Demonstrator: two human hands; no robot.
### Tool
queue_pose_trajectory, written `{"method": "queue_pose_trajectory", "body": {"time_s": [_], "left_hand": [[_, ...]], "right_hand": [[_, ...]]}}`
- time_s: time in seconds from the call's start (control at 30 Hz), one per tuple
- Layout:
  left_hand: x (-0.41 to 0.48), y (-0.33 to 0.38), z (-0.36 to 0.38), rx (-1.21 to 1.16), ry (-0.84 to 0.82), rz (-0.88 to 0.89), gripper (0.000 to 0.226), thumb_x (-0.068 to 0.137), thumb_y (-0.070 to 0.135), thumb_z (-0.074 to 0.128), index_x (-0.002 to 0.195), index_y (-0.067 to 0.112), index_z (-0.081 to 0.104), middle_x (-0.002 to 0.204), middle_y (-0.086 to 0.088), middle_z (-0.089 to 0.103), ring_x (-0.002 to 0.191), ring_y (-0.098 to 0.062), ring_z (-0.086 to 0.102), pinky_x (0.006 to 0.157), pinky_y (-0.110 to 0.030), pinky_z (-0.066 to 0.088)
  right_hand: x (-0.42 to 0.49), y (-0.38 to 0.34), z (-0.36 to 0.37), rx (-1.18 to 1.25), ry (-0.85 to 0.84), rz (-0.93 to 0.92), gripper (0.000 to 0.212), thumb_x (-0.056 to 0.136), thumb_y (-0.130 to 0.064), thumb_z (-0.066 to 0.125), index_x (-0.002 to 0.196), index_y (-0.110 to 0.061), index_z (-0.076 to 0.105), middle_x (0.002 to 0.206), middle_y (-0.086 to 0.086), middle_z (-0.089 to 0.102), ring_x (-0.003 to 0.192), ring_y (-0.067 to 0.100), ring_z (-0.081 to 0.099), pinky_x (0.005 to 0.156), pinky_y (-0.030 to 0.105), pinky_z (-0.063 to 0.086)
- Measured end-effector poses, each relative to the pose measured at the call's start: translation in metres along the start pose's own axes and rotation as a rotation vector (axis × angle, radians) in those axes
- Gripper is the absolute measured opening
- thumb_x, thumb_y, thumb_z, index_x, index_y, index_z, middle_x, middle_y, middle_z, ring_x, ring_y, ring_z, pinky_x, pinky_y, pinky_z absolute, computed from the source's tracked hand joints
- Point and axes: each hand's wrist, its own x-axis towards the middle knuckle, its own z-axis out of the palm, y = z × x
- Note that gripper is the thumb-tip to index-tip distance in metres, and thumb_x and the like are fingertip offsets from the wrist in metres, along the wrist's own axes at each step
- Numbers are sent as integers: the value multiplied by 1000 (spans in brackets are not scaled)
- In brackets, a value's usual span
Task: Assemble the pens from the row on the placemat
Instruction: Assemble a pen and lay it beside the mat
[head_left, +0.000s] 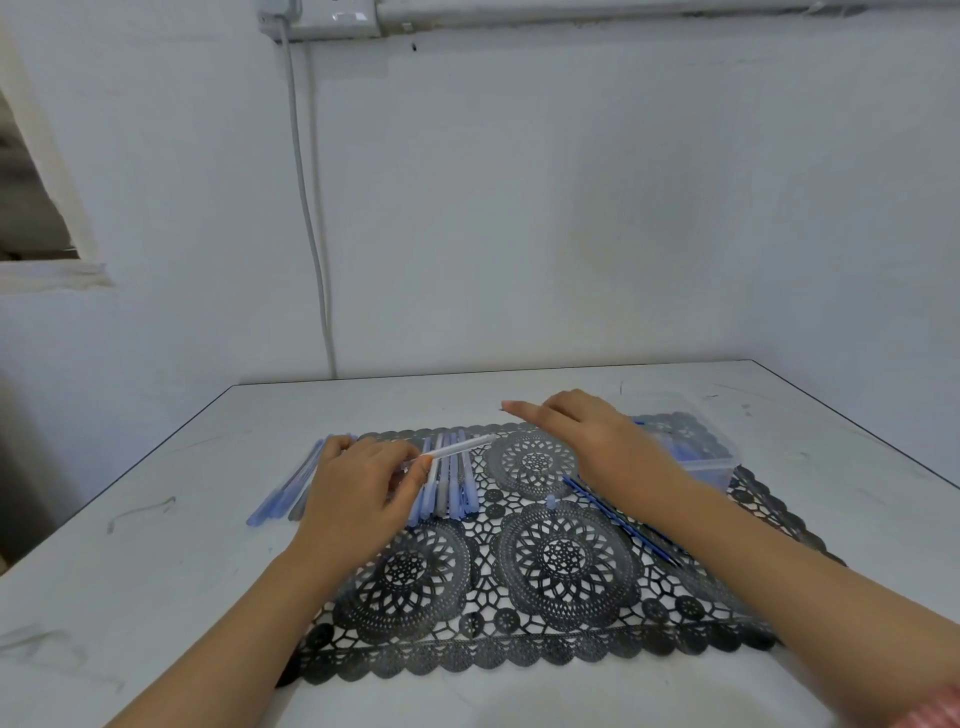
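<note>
Now left hand (363, 480) pinches pen barrel (462, 447) pointing up-right.

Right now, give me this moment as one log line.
left grip: pinches barrel above row | right grip: over mat, hold unclear | refills: on mat

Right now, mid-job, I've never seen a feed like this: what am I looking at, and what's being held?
No machine: these are a person's bare hands, filmed by one head-worn camera looking forward and down. A black lace placemat lies on a white table. On it: a row of pale pen barrels, thin blue refills, a clear plastic box. The left hand pinches one barrel above the row. The right hand hovers to its right, index finger out; whether it holds anything is unclear.
</note>
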Motion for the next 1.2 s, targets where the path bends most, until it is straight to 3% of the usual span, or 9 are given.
{"method": "queue_pose_trajectory", "body": {"time_s": [0.17,0.37,0.63,0.8,1.0,1.2], "left_hand": [[0,1,-1,-8,-2,4,39,92,47,34,79,25,63,59,14,51,59,-7,48,78,-35,35],[0,0,-1,-10,-2,18,37,93,46,35,79,25,62,59,14,48,59,-7,47,79,-36,37],[0,1,-1,-22,-2,29,35,92,45,37,80,25,62,57,16,45,57,-5,45,79,-35,38],[0,0,0,-33,1,35,33,93,45,38,80,26,62,57,16,45,57,-3,44,79,-35,38],[0,0,0,-39,1,48,33,93,44,38,80,26,61,57,15,47,57,-3,45,78,-34,36],[1,1,0,-52,4,62,33,93,44,38,81,25,63,57,16,46,57,-2,44,78,-32,34]], "right_hand": [[-3,-2,4,-68,-56,23,93,49,27,58,130,-18,53,83,7,60,65,23,51,56,26,33],[-4,-6,5,-14,-40,58,73,57,19,67,120,-19,63,73,4,55,57,18,45,54,25,29],[-5,-9,7,68,-53,81,64,68,9,47,121,-24,62,73,2,53,61,13,38,56,25,29],[-6,-11,8,88,-52,88,62,70,9,47,121,-23,62,73,2,53,59,16,44,55,25,30],[-5,-14,7,112,-42,82,53,79,-4,32,117,-20,64,73,3,56,58,17,47,54,24,31],[-5,-16,6,115,-33,102,53,71,8,49,114,-19,65,75,2,58,61,18,50,59,24,31]]}}
